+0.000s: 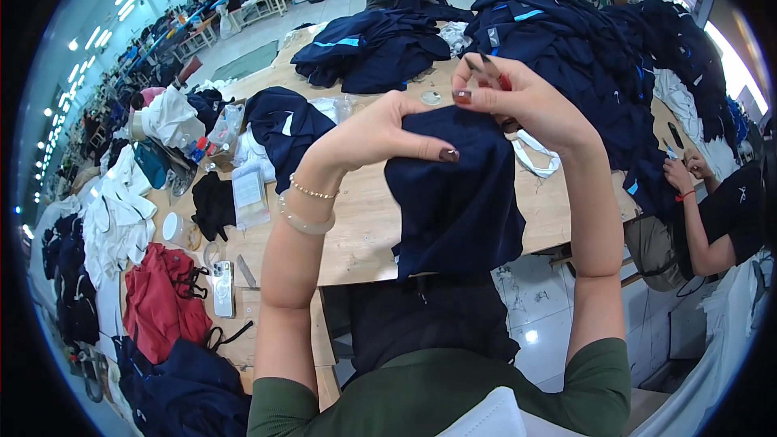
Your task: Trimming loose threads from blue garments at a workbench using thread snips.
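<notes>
Closest to me, along the lower edge of the frame, is a dark green shirt (421, 380). In the frame's centre, a navy garment (457, 202) hangs below both hands, over the near edge of the table (356, 231). My left hand (372, 133) grips its upper left part, thumb flat on the cloth, fingers mostly hidden behind. My right hand (526, 105), above the cloth's top right, curls around a small dark-bladed tool (486, 69); its thumb and forefinger meet, but I can't tell whether they pinch a thread. I judge this as checking or trimming loose ends; the next move likely calls for keeping the cloth taut and bringing the blades to its edge.
</notes>
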Demonstrator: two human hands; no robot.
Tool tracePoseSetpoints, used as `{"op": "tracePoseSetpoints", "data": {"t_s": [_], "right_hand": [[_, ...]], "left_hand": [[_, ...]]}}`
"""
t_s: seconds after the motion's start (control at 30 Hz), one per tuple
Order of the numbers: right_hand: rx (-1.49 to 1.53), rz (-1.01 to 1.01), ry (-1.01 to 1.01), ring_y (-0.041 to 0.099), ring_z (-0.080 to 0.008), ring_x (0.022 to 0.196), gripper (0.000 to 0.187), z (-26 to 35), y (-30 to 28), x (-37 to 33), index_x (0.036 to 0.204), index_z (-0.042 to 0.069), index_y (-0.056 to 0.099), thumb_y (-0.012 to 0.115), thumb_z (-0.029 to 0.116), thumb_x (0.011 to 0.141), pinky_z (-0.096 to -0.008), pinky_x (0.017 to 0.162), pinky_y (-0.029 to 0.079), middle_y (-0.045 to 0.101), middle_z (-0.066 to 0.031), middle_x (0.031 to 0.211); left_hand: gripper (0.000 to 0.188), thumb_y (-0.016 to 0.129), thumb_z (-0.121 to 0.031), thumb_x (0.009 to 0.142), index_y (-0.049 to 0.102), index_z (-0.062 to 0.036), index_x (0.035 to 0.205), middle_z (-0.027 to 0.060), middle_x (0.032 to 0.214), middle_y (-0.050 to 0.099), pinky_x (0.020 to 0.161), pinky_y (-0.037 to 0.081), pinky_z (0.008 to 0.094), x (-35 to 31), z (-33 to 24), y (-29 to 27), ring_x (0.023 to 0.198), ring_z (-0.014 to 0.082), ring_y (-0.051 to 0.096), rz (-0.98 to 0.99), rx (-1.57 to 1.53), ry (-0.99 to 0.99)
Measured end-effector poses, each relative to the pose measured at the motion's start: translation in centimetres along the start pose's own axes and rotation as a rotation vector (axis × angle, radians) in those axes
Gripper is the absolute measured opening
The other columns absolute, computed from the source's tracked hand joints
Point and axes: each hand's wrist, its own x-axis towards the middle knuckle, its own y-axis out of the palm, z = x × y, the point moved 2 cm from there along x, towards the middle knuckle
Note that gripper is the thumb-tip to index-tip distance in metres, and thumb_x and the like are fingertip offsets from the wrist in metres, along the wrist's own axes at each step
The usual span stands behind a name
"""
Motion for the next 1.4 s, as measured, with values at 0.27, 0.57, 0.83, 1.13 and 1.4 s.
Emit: {"op": "tracePoseSetpoints", "data": {"t_s": [0.27, 0.57, 0.83, 1.13, 1.4], "right_hand": [[0.299, 0.518, 0.191, 0.035, -0.0012, 0.056, 0.051, -5.0, -0.5, -1.0, 0.073, 0.013, 0.032, 0.082, 0.007, 0.073, -0.0156, 0.047, 0.027, 0.028, 0.0067, 0.07], [0.129, 0.162, 0.049, 0.047, -0.0014, 0.063, 0.015, -4.5, -1.2, -0.7, 0.085, 0.003, 0.065, 0.076, 0.014, 0.083, -0.0181, 0.059, 0.039, 0.057, 0.0048, 0.073], [0.21, 0.064, -0.181, 0.057, -0.0045, 0.08, 0.018, -4.2, 1.8, 5.2, 0.084, 0.002, 0.064, 0.068, 0.019, 0.089, -0.0213, 0.076, 0.045, 0.063, 0.0019, 0.082], [0.616, 0.145, -0.273, 0.058, -0.0116, 0.097, 0.04, -8.4, 11.1, 6.7, 0.131, 0.002, 0.057, 0.061, 0.018, 0.095, -0.0265, 0.085, 0.049, 0.065, -0.0051, 0.113], [-0.17, -0.268, 0.178, 0.062, -0.0161, 0.08, 0.02, -26.7, 5.7, 7.6, 0.099, 0.001, 0.067, 0.067, 0.015, 0.085, -0.0333, 0.074, 0.05, 0.067, -0.0076, 0.088]], "left_hand": [[0.021, 0.071, -0.006, 0.082, 0.066, 0.0071, 0.098, 0.0009, 0.086, 0.064, 0.074, 0.045, 0.0221, -5.2, -2.3, -3.3, 0.082, 0.0087, 0.056, -0.098, -0.041, 0.097], [0.019, 0.076, -0.008, 0.083, 0.069, 0.0076, 0.093, 0.0009, 0.082, 0.07, 0.069, 0.049, 0.022, -6.9, 1.5, -0.2, 0.076, 0.0036, 0.057, 0.104, 0.099, -0.26], [0.015, 0.075, -0.005, 0.083, 0.07, 0.0046, 0.094, 0.0001, 0.085, 0.07, 0.07, 0.05, 0.0211, -6.0, -2.0, 4.1, 0.076, 0.0038, 0.058, -0.131, -0.211, -0.016], [0.019, 0.062, -0.003, 0.091, 0.066, 0.0011, 0.109, 0.0087, 0.103, 0.07, 0.085, 0.053, 0.0282, -5.4, -4.1, 2.8, 0.093, 0.0151, 0.067, -0.814, -0.62, 0.538], [0.017, 0.068, -0.008, 0.09, 0.069, -0.0007, 0.106, 0.0047, 0.098, 0.071, 0.076, 0.052, 0.0229, -0.4, 5.8, -0.3, 0.085, 0.0107, 0.067, -0.955, -0.603, 0.238]]}}
